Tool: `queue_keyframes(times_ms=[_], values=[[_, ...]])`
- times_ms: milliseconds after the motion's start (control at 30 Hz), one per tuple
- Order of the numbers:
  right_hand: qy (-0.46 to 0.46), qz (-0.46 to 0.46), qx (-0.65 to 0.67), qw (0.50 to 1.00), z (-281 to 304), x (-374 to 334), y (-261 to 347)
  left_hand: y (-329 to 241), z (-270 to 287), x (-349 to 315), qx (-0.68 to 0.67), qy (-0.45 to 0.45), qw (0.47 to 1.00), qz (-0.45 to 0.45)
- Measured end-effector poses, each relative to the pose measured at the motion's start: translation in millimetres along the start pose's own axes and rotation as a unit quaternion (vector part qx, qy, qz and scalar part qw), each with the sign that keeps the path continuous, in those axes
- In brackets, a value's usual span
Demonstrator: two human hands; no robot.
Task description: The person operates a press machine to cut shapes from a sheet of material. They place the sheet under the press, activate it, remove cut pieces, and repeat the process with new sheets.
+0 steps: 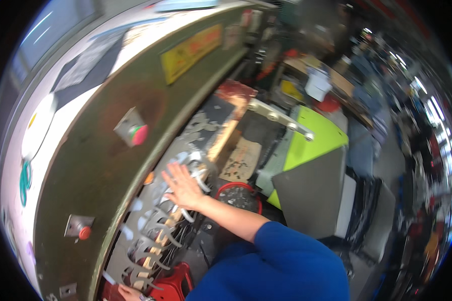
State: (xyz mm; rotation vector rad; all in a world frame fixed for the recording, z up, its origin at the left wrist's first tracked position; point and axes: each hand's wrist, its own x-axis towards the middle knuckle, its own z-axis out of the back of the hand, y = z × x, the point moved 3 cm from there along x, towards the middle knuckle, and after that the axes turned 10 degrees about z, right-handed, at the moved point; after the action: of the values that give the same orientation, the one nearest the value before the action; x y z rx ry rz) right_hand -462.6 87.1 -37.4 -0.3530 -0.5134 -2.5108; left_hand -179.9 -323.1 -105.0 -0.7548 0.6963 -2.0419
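A grey sheet (pixel 151 236) full of curved cut-outs lies along the machine's wooden-edged bed, with thin curved strips hanging over its near side. My right hand (pixel 183 189) is spread flat over the sheet's middle, fingers apart and palm down, holding nothing. At the lower edge of the picture my left hand (pixel 130 292) is beside the near end of the sheet. Much of that hand is cut off, and its grip is blurred. Several pale cut pieces (pixel 127 232) show through the openings.
A green machine beam (pixel 105 165) with red push buttons (pixel 85 232) runs along the left. Near my right arm stand a red-rimmed bucket (pixel 239 185) of scraps and a red stool (pixel 173 286). Dark grey (pixel 311 188) and lime-green sheets (pixel 316 131) are stacked to the right.
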Motion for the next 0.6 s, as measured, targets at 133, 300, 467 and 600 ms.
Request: queue_keyframes(times_ms=[133, 300, 467, 600], values=[[-0.004, -0.005, 0.046, 0.999, 10, -5, 0, -2, 5, -13, 0.021, -0.010, 0.999, -0.029], [-0.013, -0.039, 0.052, 0.998, 29, -29, 5, -1, 13, -45, 0.037, 0.015, 0.999, -0.036], [0.002, -0.009, 0.150, 0.989, 31, -16, 8, 5, 33, -83, 0.058, 0.013, 0.998, 0.008], [-0.008, 0.077, 0.182, 0.980, 33, -16, 11, 13, 58, -132, -0.042, -0.007, 0.997, 0.062]])
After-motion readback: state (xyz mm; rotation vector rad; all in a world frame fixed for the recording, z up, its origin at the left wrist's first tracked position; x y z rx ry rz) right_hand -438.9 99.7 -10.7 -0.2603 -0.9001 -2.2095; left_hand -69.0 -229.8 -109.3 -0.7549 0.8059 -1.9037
